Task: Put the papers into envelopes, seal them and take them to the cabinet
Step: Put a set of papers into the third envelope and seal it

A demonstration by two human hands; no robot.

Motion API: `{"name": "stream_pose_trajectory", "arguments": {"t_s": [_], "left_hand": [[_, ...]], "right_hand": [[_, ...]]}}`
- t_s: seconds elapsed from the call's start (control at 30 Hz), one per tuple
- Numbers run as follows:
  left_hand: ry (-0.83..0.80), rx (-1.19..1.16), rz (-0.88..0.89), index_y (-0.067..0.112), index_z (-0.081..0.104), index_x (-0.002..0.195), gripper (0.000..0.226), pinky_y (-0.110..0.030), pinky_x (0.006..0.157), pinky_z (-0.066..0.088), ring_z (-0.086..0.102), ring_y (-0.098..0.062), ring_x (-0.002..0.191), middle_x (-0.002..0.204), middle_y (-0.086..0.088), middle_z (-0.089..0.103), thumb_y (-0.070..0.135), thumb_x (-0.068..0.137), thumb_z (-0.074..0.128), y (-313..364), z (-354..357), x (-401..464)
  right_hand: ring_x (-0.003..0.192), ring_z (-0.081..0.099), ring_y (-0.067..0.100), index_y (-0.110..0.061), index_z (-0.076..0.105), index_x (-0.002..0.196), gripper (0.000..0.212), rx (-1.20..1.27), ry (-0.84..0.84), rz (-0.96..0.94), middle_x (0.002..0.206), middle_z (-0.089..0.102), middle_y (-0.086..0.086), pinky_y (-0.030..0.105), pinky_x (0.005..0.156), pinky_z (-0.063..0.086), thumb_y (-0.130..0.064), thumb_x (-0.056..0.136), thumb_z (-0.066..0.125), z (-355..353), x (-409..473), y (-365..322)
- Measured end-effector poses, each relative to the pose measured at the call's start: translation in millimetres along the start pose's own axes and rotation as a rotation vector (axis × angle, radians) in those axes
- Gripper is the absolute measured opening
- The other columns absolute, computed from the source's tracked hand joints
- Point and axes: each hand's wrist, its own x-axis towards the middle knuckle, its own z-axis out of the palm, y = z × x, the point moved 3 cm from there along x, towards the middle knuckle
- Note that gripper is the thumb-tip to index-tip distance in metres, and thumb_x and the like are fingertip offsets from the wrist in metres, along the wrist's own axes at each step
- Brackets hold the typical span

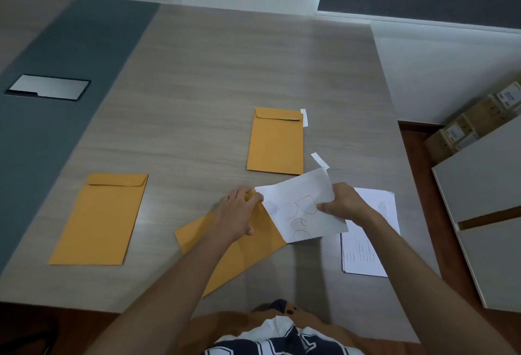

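Three yellow envelopes lie on the table (pixel 197 73): one at the left (pixel 103 218), one farther back (pixel 276 142), and one slanting diagonally (pixel 239 244), its mouth pinched by the left hand (pixel 239 213). The right hand (pixel 342 204) grips a folded sheet (pixel 301 208) at that mouth, beside one paper stack (pixel 369 242).

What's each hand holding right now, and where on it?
Right hand pinches the white paper at its right edge. Left hand holds the envelope at its open mouth.

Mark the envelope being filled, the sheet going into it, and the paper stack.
Envelope being filled (pixel 225 253), head view, on its bare lower body.
Sheet with red scribbles (pixel 298 208), head view, on its middle.
Paper stack (pixel 363 253), head view, on its lower half.
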Motion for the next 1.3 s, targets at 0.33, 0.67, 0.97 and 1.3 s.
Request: {"name": "stream_pose_trajectory", "arguments": {"t_s": [0.33,0.67,0.97,1.3], "left_hand": [[-0.020,0.016,-0.024,0.035,0.039,0.133,0.088,-0.035,0.102,0.035,0.038,-0.020,0.128,0.142,0.001,0.036,0.035,0.061,0.089,-1,1,3],[-0.053,0.051,-0.030,0.035,0.038,0.135,0.088,-0.036,0.105,0.036,0.037,-0.022,0.128,0.140,-0.001,0.037,0.036,0.063,0.089,4,-2,6],[-0.051,0.020,-0.008,0.035,0.039,0.134,0.088,-0.035,0.102,0.036,0.039,-0.020,0.127,0.138,0.000,0.038,0.033,0.062,0.090,6,-4,4],[-0.047,-0.053,0.001,0.039,0.021,0.150,0.105,-0.038,0.112,0.030,0.026,-0.022,0.140,0.152,-0.002,0.028,0.036,0.067,0.086,3,-3,-5]], "right_hand": [[0.092,0.060,0.025,-0.010,0.065,0.100,0.022,0.012,-0.037,0.013,0.102,0.065,0.006,0.030,0.072,0.046,-0.012,0.080,0.073,-10,1,-4],[0.091,0.061,0.026,-0.013,0.063,0.099,0.022,-0.035,-0.104,0.018,0.103,0.066,0.008,0.034,0.072,0.051,-0.011,0.080,0.074,-17,7,-11],[0.095,0.062,0.027,-0.010,0.062,0.104,0.027,-0.046,-0.125,0.013,0.102,0.066,0.007,0.035,0.076,0.054,-0.012,0.080,0.074,-18,10,-12],[0.100,0.063,0.028,-0.011,0.068,0.102,0.021,0.073,-0.091,0.043,0.104,0.069,0.008,0.038,0.086,0.051,-0.014,0.081,0.068,18,20,0]]}}
